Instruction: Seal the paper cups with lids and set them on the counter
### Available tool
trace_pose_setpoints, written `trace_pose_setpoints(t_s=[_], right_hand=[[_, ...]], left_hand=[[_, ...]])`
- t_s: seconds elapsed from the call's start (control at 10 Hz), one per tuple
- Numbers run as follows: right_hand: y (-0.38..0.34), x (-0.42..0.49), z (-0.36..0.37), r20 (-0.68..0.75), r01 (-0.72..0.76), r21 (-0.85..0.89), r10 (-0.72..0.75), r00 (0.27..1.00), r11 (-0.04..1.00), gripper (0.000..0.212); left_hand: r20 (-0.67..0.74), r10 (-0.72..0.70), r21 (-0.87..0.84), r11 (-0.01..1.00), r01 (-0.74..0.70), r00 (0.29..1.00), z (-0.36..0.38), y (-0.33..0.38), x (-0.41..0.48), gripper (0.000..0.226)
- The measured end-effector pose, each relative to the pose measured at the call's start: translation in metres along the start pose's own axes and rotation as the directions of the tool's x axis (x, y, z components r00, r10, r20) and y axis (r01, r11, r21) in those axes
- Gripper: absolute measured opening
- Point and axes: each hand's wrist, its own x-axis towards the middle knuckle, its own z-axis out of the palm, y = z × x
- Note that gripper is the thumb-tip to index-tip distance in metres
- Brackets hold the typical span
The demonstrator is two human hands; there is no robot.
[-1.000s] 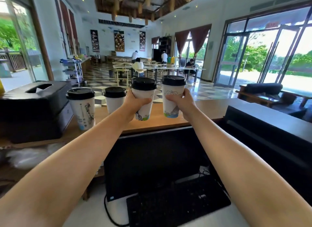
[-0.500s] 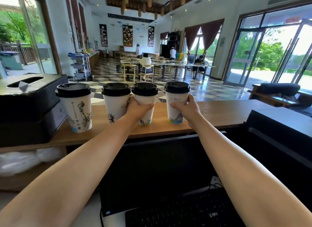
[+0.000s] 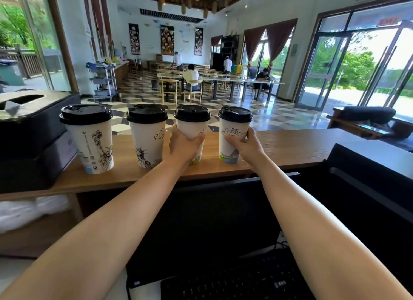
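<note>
Four paper cups stand in one row on the wooden worktop (image 3: 301, 145). Each one is white, tall and narrower at the bottom, and each one has a black lid (image 3: 86, 114) pressed on its rim. The first cup (image 3: 91, 143), at the far left, shows a line drawing of a statue with a raised torch and a pale blue band at its base. The second cup (image 3: 147, 141) has a similar statue and a small cloud drawing.

The left hand (image 3: 183, 145) grasps the third cup (image 3: 192, 126), with the fingers and thumb curled around its middle. The right hand (image 3: 248, 148) grasps the fourth cup (image 3: 233, 130) in the same way, from its right side. This cup has a cloud drawing near the top and green and blue colour at its base. Both held cups are upright, and their bottoms appear to rest on the wood.

A black box (image 3: 33, 130) sits on the worktop just left of the first cup. Below the worktop there are a dark screen (image 3: 212, 221) and a keyboard (image 3: 234, 282).
</note>
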Motion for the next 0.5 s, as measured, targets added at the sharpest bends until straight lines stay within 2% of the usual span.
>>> trace_pose_setpoints(t_s=[0.1, 0.2, 0.3, 0.4, 0.5], right_hand=[[-0.009, -0.003, -0.002, 0.035, -0.074, -0.139, 0.080, 0.996, 0.988, 0.064], [-0.026, -0.016, -0.012, 0.134, -0.132, -0.399, 0.200, 0.971, 0.907, 0.053], [-0.054, -0.043, -0.036, 0.174, -0.166, -0.587, 0.324, 0.930, 0.792, 0.066], [-0.081, -0.068, -0.072, 0.169, -0.170, -0.745, 0.429, 0.888, 0.645, 0.062], [-0.103, -0.097, -0.098, 0.153, -0.250, -0.768, 0.548, 0.823, 0.590, 0.066]], left_hand=[[-0.007, 0.025, 0.063, 0.998, -0.024, 1.000, -0.002, 0.001, 0.000, 0.076], [-0.006, -0.022, 0.120, 0.993, 0.023, 1.000, -0.003, 0.004, -0.004, 0.072], [0.084, -0.145, 0.195, 0.973, 0.127, 0.986, -0.004, 0.011, -0.014, 0.069], [0.155, -0.229, 0.307, 0.936, 0.174, 0.961, -0.007, 0.019, -0.027, 0.069], [0.246, -0.338, 0.352, 0.904, 0.242, 0.908, -0.027, 0.046, -0.053, 0.048]])
